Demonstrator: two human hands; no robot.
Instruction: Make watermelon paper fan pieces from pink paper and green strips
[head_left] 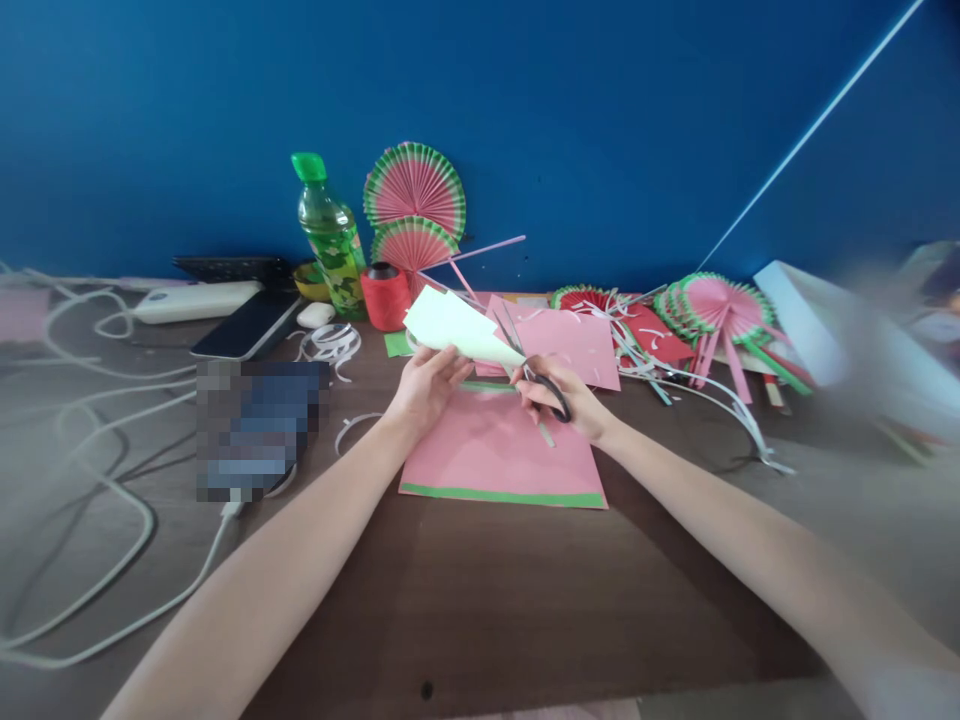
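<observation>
My left hand (430, 385) grips a pale green sheet of paper (457, 325) by its lower edge, thumb on top. In my right hand (559, 390) is a pair of scissors (559, 402), fingers in the dark handles and blades pointing up and away at the right end of that sheet. Whether the blades touch the paper is hard to tell. Beneath both hands lies a pink sheet (499, 455) with green strips along its near and far edges. A small pale paper scrap (546, 433) rests on it below the scissors.
Behind stand a green-capped bottle (330, 240), a red cylinder (385, 297) and pleated watermelon-coloured paper fans (415, 190). More fans (716, 305), pink sheets (577, 345) and paper strips (645, 350) lie right. Left are a phone (262, 430), a power bank (247, 325) and looping white cables (142, 520).
</observation>
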